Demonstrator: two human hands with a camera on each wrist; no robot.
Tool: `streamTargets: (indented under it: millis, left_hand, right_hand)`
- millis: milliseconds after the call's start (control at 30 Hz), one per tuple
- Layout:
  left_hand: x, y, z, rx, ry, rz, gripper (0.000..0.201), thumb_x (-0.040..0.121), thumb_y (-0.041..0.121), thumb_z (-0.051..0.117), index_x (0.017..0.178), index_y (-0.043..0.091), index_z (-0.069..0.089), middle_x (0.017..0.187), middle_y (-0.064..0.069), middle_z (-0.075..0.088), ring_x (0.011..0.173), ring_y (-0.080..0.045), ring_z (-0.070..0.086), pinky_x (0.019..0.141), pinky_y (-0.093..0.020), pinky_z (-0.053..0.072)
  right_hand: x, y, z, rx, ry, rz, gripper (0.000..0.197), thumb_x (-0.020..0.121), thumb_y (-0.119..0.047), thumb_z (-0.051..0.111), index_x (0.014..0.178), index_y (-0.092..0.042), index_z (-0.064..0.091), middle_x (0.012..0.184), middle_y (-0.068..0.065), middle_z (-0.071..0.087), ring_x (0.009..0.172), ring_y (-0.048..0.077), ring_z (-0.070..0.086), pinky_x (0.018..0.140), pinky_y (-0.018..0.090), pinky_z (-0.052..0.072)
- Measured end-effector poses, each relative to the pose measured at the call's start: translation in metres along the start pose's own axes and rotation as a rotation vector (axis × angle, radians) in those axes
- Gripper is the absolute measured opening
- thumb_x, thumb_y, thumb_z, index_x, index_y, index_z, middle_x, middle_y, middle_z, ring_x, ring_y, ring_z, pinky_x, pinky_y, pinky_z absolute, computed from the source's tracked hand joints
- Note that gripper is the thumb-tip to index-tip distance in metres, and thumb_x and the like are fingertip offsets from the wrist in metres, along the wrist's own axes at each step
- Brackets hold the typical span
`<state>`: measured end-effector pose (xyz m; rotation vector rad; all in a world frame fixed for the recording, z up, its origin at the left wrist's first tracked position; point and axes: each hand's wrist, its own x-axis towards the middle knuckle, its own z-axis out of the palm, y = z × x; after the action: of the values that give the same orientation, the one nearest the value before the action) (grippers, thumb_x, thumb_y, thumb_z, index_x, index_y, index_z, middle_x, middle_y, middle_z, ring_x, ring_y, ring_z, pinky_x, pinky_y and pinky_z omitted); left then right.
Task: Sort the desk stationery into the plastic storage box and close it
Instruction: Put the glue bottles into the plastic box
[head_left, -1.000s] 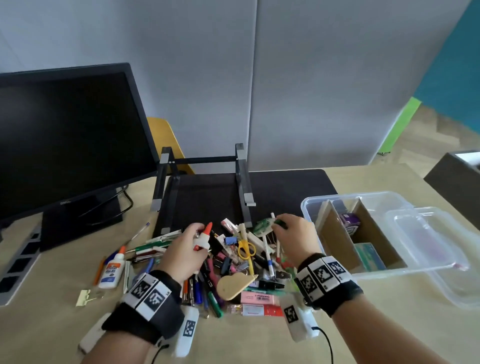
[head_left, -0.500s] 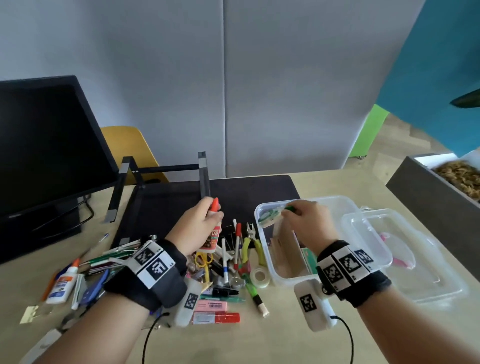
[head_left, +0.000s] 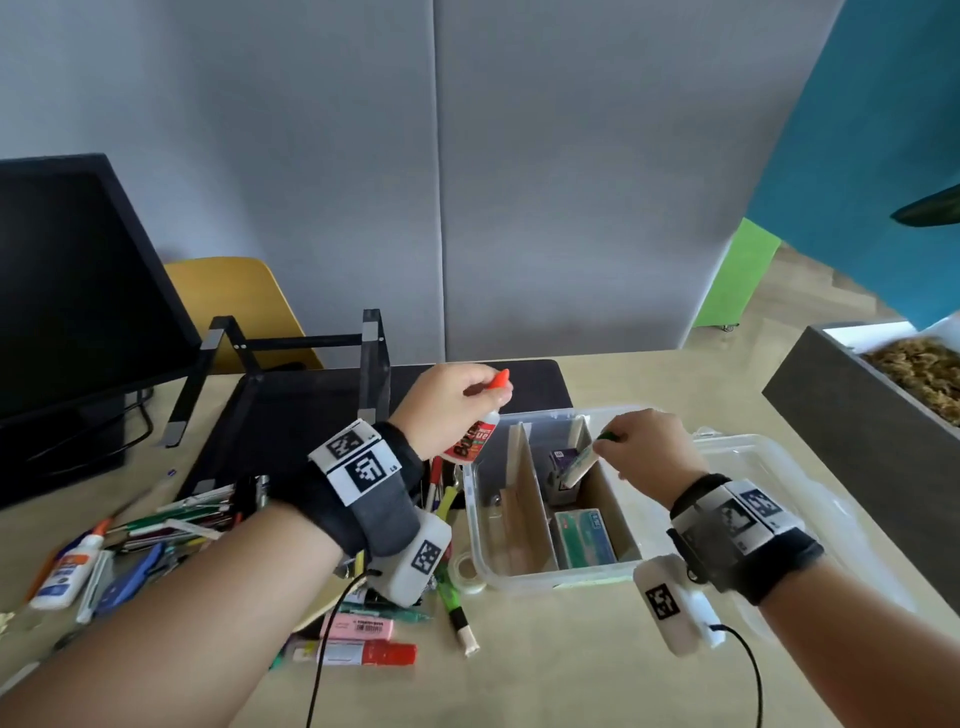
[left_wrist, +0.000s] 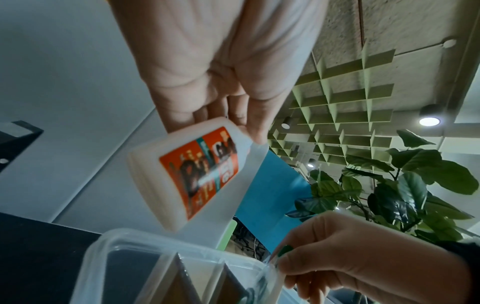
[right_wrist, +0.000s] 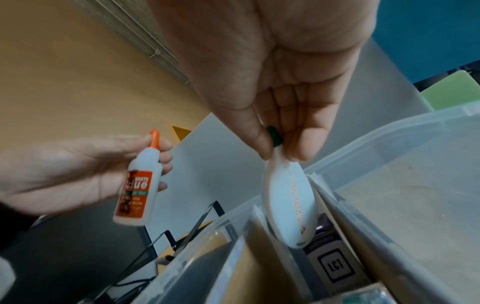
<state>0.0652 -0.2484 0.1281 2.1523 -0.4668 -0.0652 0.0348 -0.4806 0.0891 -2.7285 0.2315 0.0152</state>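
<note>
Far left of the storage box (head_left: 480, 525), on the desk (head_left: 545, 670): a loose pile of pens and markers (head_left: 171, 519), also a second glue bottle (head_left: 67, 569). Just left of the box, above its left rim: left hand (head_left: 441, 410) curled round a white glue bottle (head_left: 475, 439), orange cap up, held in the air. Above the middle compartment of the box, between two cardboard dividers (head_left: 524, 499): right hand (head_left: 649, 449) pinching a flat clear packet (right_wrist: 289, 205) by its green top, lower end beside a purple box (head_left: 563, 460). Right of the box: clear lid (head_left: 769, 467) lying open.
</note>
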Motion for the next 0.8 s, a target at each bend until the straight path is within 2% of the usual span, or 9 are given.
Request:
streamTargets:
  millis: [67, 133, 233, 300, 433, 467, 567, 633, 800]
  left_hand:
    - [0.007, 0.005, 0.007, 0.005, -0.016, -0.017, 0.024, 0.092, 0.034, 0.058, 0.102, 0.017, 0.072, 0.094, 0.004, 0.072, 0.088, -0.010, 0.067, 0.080, -0.024, 0.052]
    - [0.011, 0.010, 0.013, -0.005, -0.027, -0.015, 0.025, 0.092, 0.032, 0.060, 0.106, 0.017, 0.072, 0.098, 0.005, 0.071, 0.090, -0.009, 0.066, 0.082, -0.021, 0.050]
    - [0.017, 0.018, 0.019, 0.017, -0.039, 0.017, 0.024, 0.090, 0.029, 0.063, 0.106, 0.015, 0.074, 0.090, 0.011, 0.066, 0.087, -0.004, 0.062, 0.082, -0.017, 0.047]
    - [0.022, 0.022, 0.022, 0.052, -0.044, 0.031, 0.024, 0.089, 0.028, 0.064, 0.107, 0.015, 0.073, 0.086, 0.015, 0.062, 0.081, 0.001, 0.057, 0.077, -0.013, 0.045]
    - [0.034, 0.025, 0.033, 0.119, -0.108, 0.033, 0.021, 0.087, 0.027, 0.066, 0.100, 0.013, 0.075, 0.091, 0.006, 0.070, 0.066, 0.005, 0.056, 0.066, -0.011, 0.043]
    - [0.037, 0.026, 0.037, 0.155, -0.143, 0.031, 0.020, 0.087, 0.026, 0.066, 0.098, 0.013, 0.076, 0.090, 0.004, 0.071, 0.063, 0.004, 0.055, 0.063, -0.010, 0.042]
    - [0.045, 0.027, 0.049, 0.283, -0.238, 0.022, 0.018, 0.086, 0.027, 0.067, 0.095, 0.014, 0.076, 0.088, 0.004, 0.070, 0.074, -0.005, 0.058, 0.071, -0.019, 0.044]
    - [0.050, 0.029, 0.057, 0.394, -0.300, 0.007, 0.017, 0.083, 0.027, 0.069, 0.095, 0.017, 0.076, 0.083, 0.007, 0.067, 0.076, -0.008, 0.057, 0.071, -0.021, 0.042]
    - [0.065, 0.034, 0.076, 0.669, -0.459, -0.018, 0.011, 0.082, 0.024, 0.069, 0.087, 0.016, 0.075, 0.091, 0.001, 0.072, 0.083, -0.017, 0.064, 0.072, -0.027, 0.050]
  right_hand:
    - [0.002, 0.004, 0.004, -0.042, -0.027, -0.024, 0.024, 0.080, -0.029, 0.052, 0.068, -0.015, 0.067, 0.065, 0.000, 0.065, 0.070, 0.019, 0.062, 0.066, 0.028, 0.051]
    - [0.004, 0.007, 0.007, -0.118, -0.038, -0.059, 0.025, 0.081, -0.034, 0.052, 0.071, -0.017, 0.069, 0.068, -0.003, 0.064, 0.072, 0.017, 0.060, 0.067, 0.028, 0.049]
    - [0.008, 0.009, 0.005, -0.180, -0.056, -0.103, 0.026, 0.082, -0.037, 0.051, 0.073, -0.019, 0.069, 0.069, -0.005, 0.063, 0.074, 0.016, 0.059, 0.071, 0.028, 0.048]
    - [0.010, 0.009, 0.003, -0.200, -0.071, -0.121, 0.025, 0.082, -0.037, 0.051, 0.075, -0.020, 0.069, 0.072, -0.004, 0.066, 0.076, 0.016, 0.060, 0.074, 0.030, 0.050]
    - [0.010, 0.010, 0.002, -0.260, -0.081, -0.156, 0.028, 0.081, -0.040, 0.049, 0.073, -0.020, 0.067, 0.071, -0.005, 0.066, 0.074, 0.016, 0.061, 0.071, 0.029, 0.050]
    - [0.009, 0.011, 0.002, -0.257, -0.081, -0.161, 0.028, 0.081, -0.040, 0.049, 0.072, -0.020, 0.066, 0.070, -0.004, 0.065, 0.072, 0.016, 0.061, 0.070, 0.028, 0.049]
    - [0.005, 0.012, 0.002, -0.213, -0.083, -0.157, 0.029, 0.080, -0.040, 0.050, 0.070, -0.018, 0.066, 0.069, -0.003, 0.065, 0.071, 0.016, 0.061, 0.067, 0.028, 0.048]
    - [0.000, 0.012, 0.000, -0.186, -0.094, -0.155, 0.029, 0.081, -0.039, 0.051, 0.073, -0.016, 0.066, 0.071, -0.003, 0.065, 0.073, 0.016, 0.061, 0.067, 0.028, 0.048]
    - [-0.012, 0.012, -0.004, -0.144, -0.142, -0.188, 0.022, 0.085, -0.032, 0.053, 0.071, -0.016, 0.058, 0.073, -0.003, 0.059, 0.075, 0.017, 0.058, 0.063, 0.026, 0.043]
